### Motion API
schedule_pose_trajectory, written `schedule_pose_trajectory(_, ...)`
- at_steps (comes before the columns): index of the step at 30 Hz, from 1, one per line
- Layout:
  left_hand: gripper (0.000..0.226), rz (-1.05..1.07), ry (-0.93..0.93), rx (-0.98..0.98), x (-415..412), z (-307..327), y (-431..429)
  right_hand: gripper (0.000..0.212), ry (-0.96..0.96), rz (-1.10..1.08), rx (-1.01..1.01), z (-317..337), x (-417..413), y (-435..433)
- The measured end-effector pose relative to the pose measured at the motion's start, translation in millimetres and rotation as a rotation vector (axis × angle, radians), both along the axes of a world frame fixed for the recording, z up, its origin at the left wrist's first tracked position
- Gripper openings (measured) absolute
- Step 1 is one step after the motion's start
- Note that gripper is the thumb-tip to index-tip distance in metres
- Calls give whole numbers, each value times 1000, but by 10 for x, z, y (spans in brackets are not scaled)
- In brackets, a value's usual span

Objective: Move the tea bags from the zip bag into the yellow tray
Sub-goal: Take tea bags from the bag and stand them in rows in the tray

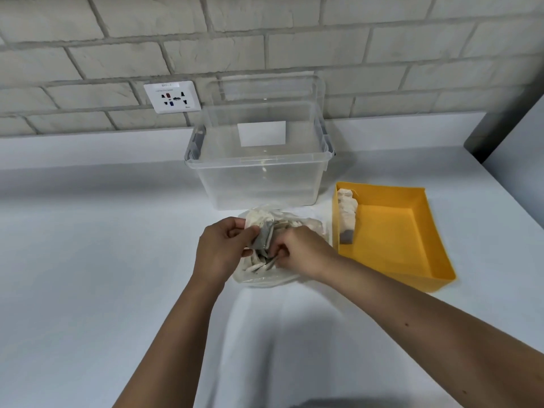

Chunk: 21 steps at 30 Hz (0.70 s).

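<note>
Several pale paper tea bags (pixel 347 214) already line the left wall of your yellow plastic tray (pixel 391 231), but most remain in the clear zip bag (pixel 265 278) mid-counter, where your left hand (pixel 219 250) pinches its mouth and your right hand (pixel 300 250) curls around one.

Pale grey brick wall (pixel 294 30) with darker mortar lines behind a plain white tabletop (pixel 88 231). White multi-socket outlet plate (pixel 172 96) fixed low on the bricks, left of centre. Soft, even light; faint shadows across the near surface.
</note>
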<state>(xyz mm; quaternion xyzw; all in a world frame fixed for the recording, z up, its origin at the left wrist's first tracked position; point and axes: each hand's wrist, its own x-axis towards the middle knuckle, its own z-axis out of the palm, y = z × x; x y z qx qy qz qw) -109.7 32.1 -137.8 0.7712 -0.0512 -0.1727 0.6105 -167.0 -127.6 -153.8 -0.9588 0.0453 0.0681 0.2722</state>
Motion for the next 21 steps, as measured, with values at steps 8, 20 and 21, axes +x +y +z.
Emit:
schedule_pose_trajectory(8,3,23,11,-34,-28,9,65,11,-78,-33,-204,-41,-70,12)
schedule_pose_trajectory(20,4,-23,154,-224,-330,252,-479,2,-223,-308,463,514,-689,-773)
schedule_pose_trajectory(21,4,-25,158,-222,-358,266,-548,4,-239,-359,465,547,-731,-879)
